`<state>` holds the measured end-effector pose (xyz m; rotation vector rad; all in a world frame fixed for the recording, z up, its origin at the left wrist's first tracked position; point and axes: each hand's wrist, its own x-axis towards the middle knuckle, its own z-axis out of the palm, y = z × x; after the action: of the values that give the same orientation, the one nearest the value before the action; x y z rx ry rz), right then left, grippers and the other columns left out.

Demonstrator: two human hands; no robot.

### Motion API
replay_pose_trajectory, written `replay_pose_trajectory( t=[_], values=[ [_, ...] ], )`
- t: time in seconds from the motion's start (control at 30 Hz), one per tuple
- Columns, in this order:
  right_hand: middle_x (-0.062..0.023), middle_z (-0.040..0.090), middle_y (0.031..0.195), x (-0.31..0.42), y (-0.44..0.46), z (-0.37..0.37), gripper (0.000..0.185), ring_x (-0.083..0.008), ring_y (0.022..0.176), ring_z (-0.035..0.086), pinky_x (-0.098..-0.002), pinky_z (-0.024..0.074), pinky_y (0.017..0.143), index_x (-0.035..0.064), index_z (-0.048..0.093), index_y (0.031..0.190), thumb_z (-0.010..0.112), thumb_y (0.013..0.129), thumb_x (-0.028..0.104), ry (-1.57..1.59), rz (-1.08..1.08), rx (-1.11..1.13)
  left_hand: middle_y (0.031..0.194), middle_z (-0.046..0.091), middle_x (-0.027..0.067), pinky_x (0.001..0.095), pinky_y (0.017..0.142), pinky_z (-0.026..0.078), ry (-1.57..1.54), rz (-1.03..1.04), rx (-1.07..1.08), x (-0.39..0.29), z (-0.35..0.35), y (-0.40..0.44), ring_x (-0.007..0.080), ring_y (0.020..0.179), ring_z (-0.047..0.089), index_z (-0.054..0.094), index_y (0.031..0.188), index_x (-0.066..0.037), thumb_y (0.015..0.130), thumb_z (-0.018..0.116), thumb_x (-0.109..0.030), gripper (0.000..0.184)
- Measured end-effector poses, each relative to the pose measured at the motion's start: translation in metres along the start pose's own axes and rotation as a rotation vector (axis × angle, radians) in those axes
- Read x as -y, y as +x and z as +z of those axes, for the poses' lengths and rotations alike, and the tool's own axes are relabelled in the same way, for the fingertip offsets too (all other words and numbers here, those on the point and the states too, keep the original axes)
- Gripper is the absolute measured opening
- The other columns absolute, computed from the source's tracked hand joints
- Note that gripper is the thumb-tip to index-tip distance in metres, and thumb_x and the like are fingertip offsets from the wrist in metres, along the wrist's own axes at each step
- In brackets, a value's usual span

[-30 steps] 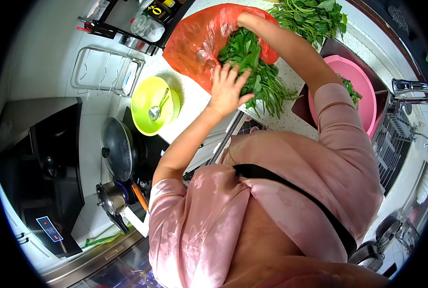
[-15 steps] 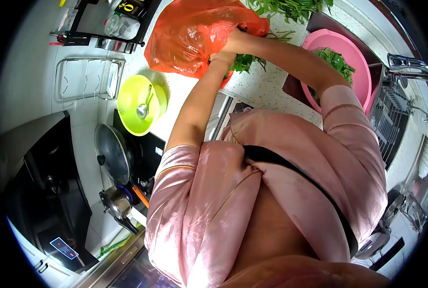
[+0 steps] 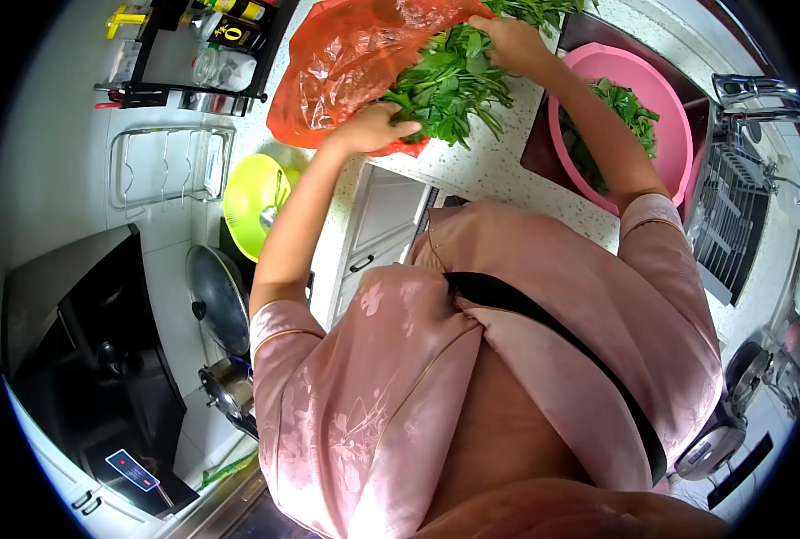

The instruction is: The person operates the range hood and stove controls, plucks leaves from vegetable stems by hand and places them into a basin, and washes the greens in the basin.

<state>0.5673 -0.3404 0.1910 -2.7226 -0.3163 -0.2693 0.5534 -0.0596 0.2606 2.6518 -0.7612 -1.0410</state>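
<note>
Over the speckled counter (image 3: 499,162), the left hand (image 3: 369,130) and right hand (image 3: 515,47) stand apart, flanking leafy greens (image 3: 449,85) at the mouth of a red bag (image 3: 328,72); how firmly either grips, I can't tell. It looks partway: leaves (image 3: 633,115) sit in the pink basin (image 3: 676,126), while these greens and a farther heap (image 3: 536,11) lie outside.

The hands (image 3: 369,130) have parted, rebaring the greens (image 3: 452,83).

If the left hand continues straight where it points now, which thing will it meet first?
Probably the leafy greens at the mouth of the red bag: the left hand points toward them and seems to touch their edge, though depth is hard to judge.
</note>
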Motion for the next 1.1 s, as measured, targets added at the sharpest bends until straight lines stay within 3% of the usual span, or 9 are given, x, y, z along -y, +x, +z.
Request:
replay_pose_trajectory(
  t=[0.03, 0.2, 0.3, 0.5, 0.6, 0.77, 0.93, 1.03, 1.1],
  values=[
    [-0.0145, 0.06, 0.086, -0.001, 0.0, 0.007, 0.05, -0.0334, 0.082, 0.059, -0.0435, 0.0474, 0.069, 0.0161, 0.05, 0.115, 0.06, 0.067, 0.004, 0.019, -0.031, -0.063, 0.098, 0.062, 0.0172, 0.0328, 0.085, 0.042, -0.122, 0.121, -0.198, 0.014, 0.005, -0.005, 0.0267, 0.097, 0.057, 0.06, 0.105, 0.002, 0.083, 0.056, -0.049, 0.056],
    [-0.0094, 0.052, 0.086, 0.002, -0.012, 0.023, 0.051, -0.0267, 0.083, 0.057, -0.0382, 0.0472, 0.064, 0.0203, 0.052, 0.115, 0.054, 0.069, -0.002, -0.014, -0.154, -0.28, 0.071, 0.061, 0.0055, 0.0253, 0.061, 0.052, -0.584, -0.119, -0.399, 0.04, -0.048, -0.01, 0.0138, 0.059, 0.056, 0.061, 0.084, -0.001, 0.087, 0.055, -0.034, 0.034],
    [-0.0066, 0.049, 0.083, 0.006, -0.028, 0.021, 0.05, -0.0231, 0.083, 0.055, -0.0348, 0.0463, 0.061, 0.0205, 0.053, 0.115, 0.052, 0.07, -0.002, -0.126, -0.24, -0.376, 0.095, 0.06, 0.0076, 0.0329, 0.069, 0.052, -0.934, -0.128, -0.641, 0.049, -0.069, -0.004, 0.0167, 0.084, 0.057, 0.054, 0.108, -0.004, 0.087, 0.055, -0.033, 0.036],
    [-0.0142, 0.046, 0.118, 0.013, -0.075, 0.039, 0.06, -0.0302, 0.096, 0.048, -0.0383, 0.0409, 0.082, 0.0209, 0.048, 0.126, 0.048, 0.071, -0.003, -0.094, -0.395, -0.343, 0.127, 0.044, 0.0105, 0.0491, 0.089, 0.043, -1.116, -0.041, -0.647, 0.06, -0.099, 0.0, 0.0256, 0.12, 0.04, 0.037, 0.127, -0.003, 0.085, 0.059, -0.033, 0.056],
    [-0.016, 0.045, 0.119, 0.015, -0.086, 0.034, 0.064, -0.0308, 0.098, 0.049, -0.0393, 0.0412, 0.082, 0.0211, 0.046, 0.128, 0.053, 0.069, -0.002, -0.158, -0.429, -0.345, 0.128, 0.041, 0.0104, 0.0517, 0.092, 0.041, -1.119, 0.064, -0.609, 0.063, -0.102, -0.005, 0.0258, 0.121, 0.038, 0.037, 0.125, -0.001, 0.087, 0.057, -0.031, 0.052],
    [-0.0139, 0.049, 0.115, 0.048, -0.069, -0.049, 0.069, -0.0307, 0.103, 0.049, -0.0403, 0.0412, 0.084, 0.0194, 0.042, 0.13, 0.068, 0.066, 0.014, -0.295, -0.071, 0.164, 0.139, 0.029, 0.0118, 0.0577, 0.098, 0.03, -1.156, 0.035, -0.558, 0.027, -0.108, -0.03, 0.0259, 0.13, 0.025, 0.025, 0.135, -0.001, 0.089, 0.054, -0.031, 0.062],
    [-0.0112, 0.054, 0.109, 0.138, -0.002, -0.056, 0.037, -0.0252, 0.107, 0.048, -0.0374, 0.0424, 0.09, 0.0082, 0.057, 0.108, 0.064, 0.074, 0.022, 0.211, -0.398, -0.095, 0.141, 0.028, 0.0121, 0.0579, 0.101, 0.018, -1.089, 0.038, -0.474, 0.037, -0.1, -0.032, 0.0276, 0.13, 0.027, 0.023, 0.137, -0.003, 0.087, 0.05, -0.049, 0.074],
    [-0.0147, 0.031, 0.137, 0.158, 0.041, -0.003, 0.059, -0.0331, 0.123, 0.033, -0.0492, 0.0292, 0.101, 0.0139, 0.045, 0.127, 0.065, 0.072, 0.021, 0.092, -0.392, -0.18, 0.141, 0.027, 0.0095, 0.0597, 0.101, 0.017, -1.045, -0.137, -0.488, -0.002, -0.103, -0.06, 0.0254, 0.132, 0.021, 0.025, 0.138, -0.011, 0.09, 0.041, -0.051, 0.064],
    [-0.0156, 0.027, 0.14, 0.148, 0.053, 0.006, 0.061, -0.0322, 0.125, 0.03, -0.05, 0.0297, 0.099, 0.0158, 0.043, 0.129, 0.064, 0.072, 0.015, 0.018, -0.268, 0.048, 0.141, 0.026, 0.0096, 0.0609, 0.1, 0.017, -1.117, -0.018, -0.42, 0.014, -0.103, -0.057, 0.0258, 0.132, 0.021, 0.026, 0.138, -0.012, 0.088, 0.039, -0.055, 0.067]
  ],
)
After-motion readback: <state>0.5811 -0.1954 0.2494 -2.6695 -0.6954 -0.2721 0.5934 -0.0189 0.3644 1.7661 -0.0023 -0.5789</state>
